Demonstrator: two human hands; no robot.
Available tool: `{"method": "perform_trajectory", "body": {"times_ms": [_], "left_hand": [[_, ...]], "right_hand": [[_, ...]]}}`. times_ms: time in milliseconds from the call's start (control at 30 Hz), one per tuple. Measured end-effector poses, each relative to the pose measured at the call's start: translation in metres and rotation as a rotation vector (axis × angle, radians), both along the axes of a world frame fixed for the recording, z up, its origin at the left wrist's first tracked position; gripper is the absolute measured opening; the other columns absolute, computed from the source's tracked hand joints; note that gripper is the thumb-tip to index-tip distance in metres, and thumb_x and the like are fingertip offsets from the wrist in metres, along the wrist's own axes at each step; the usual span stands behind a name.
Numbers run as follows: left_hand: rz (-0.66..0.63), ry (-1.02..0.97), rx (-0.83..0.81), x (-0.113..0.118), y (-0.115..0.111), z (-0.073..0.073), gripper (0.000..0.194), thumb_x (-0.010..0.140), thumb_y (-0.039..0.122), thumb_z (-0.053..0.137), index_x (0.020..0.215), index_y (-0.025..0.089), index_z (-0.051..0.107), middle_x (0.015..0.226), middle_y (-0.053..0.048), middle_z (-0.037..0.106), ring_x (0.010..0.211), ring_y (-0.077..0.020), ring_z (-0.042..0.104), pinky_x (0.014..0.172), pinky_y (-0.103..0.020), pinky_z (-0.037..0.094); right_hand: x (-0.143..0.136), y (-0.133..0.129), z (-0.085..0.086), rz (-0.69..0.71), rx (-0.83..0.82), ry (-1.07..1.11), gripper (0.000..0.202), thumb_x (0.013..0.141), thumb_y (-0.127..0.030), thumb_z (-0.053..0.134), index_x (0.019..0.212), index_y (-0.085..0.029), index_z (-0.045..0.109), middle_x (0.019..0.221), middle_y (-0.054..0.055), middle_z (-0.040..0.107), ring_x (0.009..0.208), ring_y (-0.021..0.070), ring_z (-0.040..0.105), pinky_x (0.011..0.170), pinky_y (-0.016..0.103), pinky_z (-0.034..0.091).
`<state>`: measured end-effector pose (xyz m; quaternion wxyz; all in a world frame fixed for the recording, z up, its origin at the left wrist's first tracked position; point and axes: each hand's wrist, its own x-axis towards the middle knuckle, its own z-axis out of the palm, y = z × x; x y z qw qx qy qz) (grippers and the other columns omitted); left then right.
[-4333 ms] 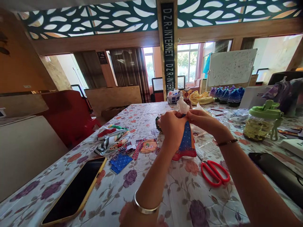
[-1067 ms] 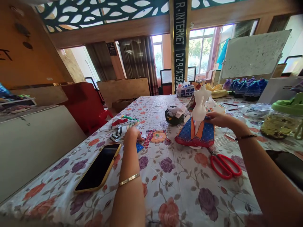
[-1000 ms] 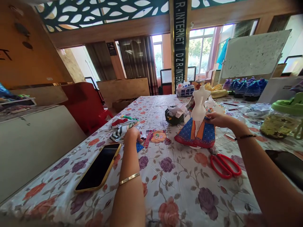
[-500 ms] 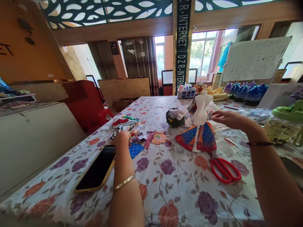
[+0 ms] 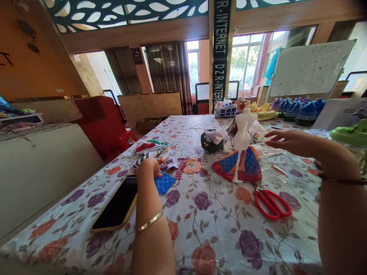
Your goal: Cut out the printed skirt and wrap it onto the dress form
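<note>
My left hand (image 5: 148, 168) bends down over a small blue dotted piece of cloth (image 5: 165, 183), its fingers curled at the cloth's upper left edge. Most of those fingertips are hidden behind the hand. A black phone with a yellow case (image 5: 116, 206) lies beside that wrist. My right hand (image 5: 286, 138) hovers over the table with fingers stretched out, holding nothing. Left of it stands a small white dress-form mannequin (image 5: 243, 130), with a blue, orange and red cloth skirt (image 5: 252, 164) spread round its stand. Red-handled scissors (image 5: 272, 204) lie in front.
A patterned cloth piece (image 5: 192, 166) lies flat mid-table. Behind it sits a dark basket (image 5: 212, 143) with white scraps. Mixed fabrics (image 5: 153, 149) lie beyond my left hand. A green-lidded jar (image 5: 349, 133) stands at right, near several small blue and purple dresses (image 5: 306, 109).
My right hand has moved right, away from the mannequin. My left hand has shifted slightly, and more of the blue dotted cloth shows beside it.
</note>
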<state>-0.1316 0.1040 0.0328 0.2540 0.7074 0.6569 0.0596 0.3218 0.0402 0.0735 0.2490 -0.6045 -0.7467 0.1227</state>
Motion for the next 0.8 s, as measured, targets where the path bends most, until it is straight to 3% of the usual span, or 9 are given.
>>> {"method": "perform_trajectory", "body": {"times_ms": [133, 200, 367, 500, 600, 700, 800], "left_hand": [[0.046, 0.052, -0.129, 0.005, -0.009, 0.025, 0.021, 0.076, 0.027, 0.062, 0.088, 0.009, 0.061, 0.086, -0.003, 0.062, 0.084, -0.0197, 0.058, 0.075, -0.035, 0.048], [-0.005, -0.031, -0.101, 0.015, -0.013, 0.036, 0.022, 0.062, 0.024, 0.072, 0.079, 0.012, 0.065, 0.079, -0.002, 0.064, 0.084, -0.0210, 0.058, 0.075, -0.029, 0.044], [-0.215, -0.309, -0.093, 0.053, -0.023, 0.051, 0.023, 0.056, 0.030, 0.072, 0.073, 0.017, 0.064, 0.073, 0.001, 0.066, 0.072, -0.0137, 0.058, 0.066, -0.022, 0.042], [-0.319, -0.449, -0.098, 0.080, -0.028, 0.057, 0.024, 0.055, 0.028, 0.073, 0.072, 0.016, 0.061, 0.073, 0.001, 0.065, 0.070, -0.0115, 0.057, 0.068, -0.022, 0.044], [-0.392, -0.578, -0.091, 0.094, -0.032, 0.061, 0.025, 0.056, 0.023, 0.074, 0.075, 0.014, 0.061, 0.074, 0.000, 0.065, 0.071, -0.0112, 0.059, 0.071, -0.023, 0.045], [-0.458, -0.639, -0.083, 0.104, -0.036, 0.065, 0.027, 0.056, 0.020, 0.074, 0.080, 0.013, 0.061, 0.075, -0.001, 0.065, 0.072, -0.0120, 0.060, 0.071, -0.024, 0.046], [-0.500, -0.598, -0.046, 0.109, -0.040, 0.069, 0.031, 0.059, 0.020, 0.072, 0.087, 0.013, 0.061, 0.075, -0.002, 0.066, 0.070, -0.0129, 0.060, 0.065, -0.024, 0.046]], "right_hand": [[-0.010, -0.021, 0.011, 0.059, -0.231, 0.037, 0.031, 0.083, -0.031, 0.050, 0.064, -0.016, 0.069, 0.065, 0.011, 0.070, 0.050, 0.0138, 0.062, 0.045, 0.023, 0.044], [-0.023, -0.027, 0.016, 0.141, -0.315, 0.063, 0.034, 0.085, -0.033, 0.046, 0.070, -0.015, 0.071, 0.066, 0.010, 0.070, 0.052, 0.0126, 0.062, 0.047, 0.022, 0.046], [-0.069, -0.024, 0.020, 0.418, -0.190, 0.015, 0.032, 0.082, -0.039, 0.049, 0.089, -0.014, 0.068, 0.082, 0.007, 0.070, 0.072, 0.0156, 0.063, 0.063, 0.025, 0.048], [-0.106, -0.017, 0.013, 0.387, -0.080, -0.051, 0.036, 0.075, -0.038, 0.060, 0.101, -0.014, 0.064, 0.091, 0.009, 0.068, 0.080, 0.0195, 0.062, 0.069, 0.029, 0.048], [-0.129, -0.016, 0.008, 0.413, -0.032, -0.053, 0.038, 0.074, -0.041, 0.061, 0.103, -0.018, 0.063, 0.095, 0.008, 0.067, 0.078, 0.0185, 0.061, 0.066, 0.027, 0.047], [-0.143, -0.016, 0.007, 0.478, -0.023, -0.049, 0.026, 0.077, -0.035, 0.058, 0.093, -0.017, 0.066, 0.076, 0.002, 0.066, 0.061, 0.0124, 0.055, 0.055, 0.024, 0.043], [-0.147, -0.016, 0.010, 0.489, 0.030, -0.047, 0.019, 0.079, -0.027, 0.054, 0.072, -0.014, 0.066, 0.056, -0.003, 0.055, 0.051, 0.0078, 0.042, 0.049, 0.022, 0.036]]}}
